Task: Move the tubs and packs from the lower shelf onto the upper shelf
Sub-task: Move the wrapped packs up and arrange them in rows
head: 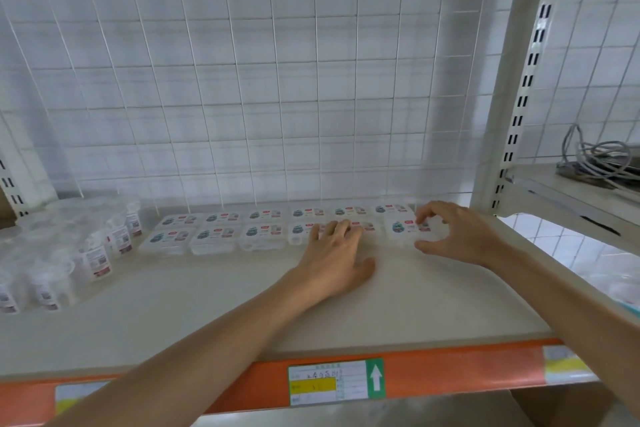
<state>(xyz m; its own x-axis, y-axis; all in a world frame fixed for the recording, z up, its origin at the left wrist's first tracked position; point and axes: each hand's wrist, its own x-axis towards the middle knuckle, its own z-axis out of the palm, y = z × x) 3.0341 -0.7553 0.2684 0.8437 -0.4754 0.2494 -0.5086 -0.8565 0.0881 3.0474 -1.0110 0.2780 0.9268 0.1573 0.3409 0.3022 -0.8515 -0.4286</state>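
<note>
Two rows of flat clear packs with printed labels lie along the back of the upper shelf. My left hand lies flat on the shelf, its straight fingers touching a front-row pack near the middle. My right hand curls around the rightmost front pack, fingertips on its top and thumb at its near edge. Clear tubs with white labels stand clustered at the left end of the shelf.
A white wire grid backs the shelf. A slotted upright post bounds it on the right, with coiled grey cables on the neighbouring shelf. An orange beam with a paper label runs along the front edge.
</note>
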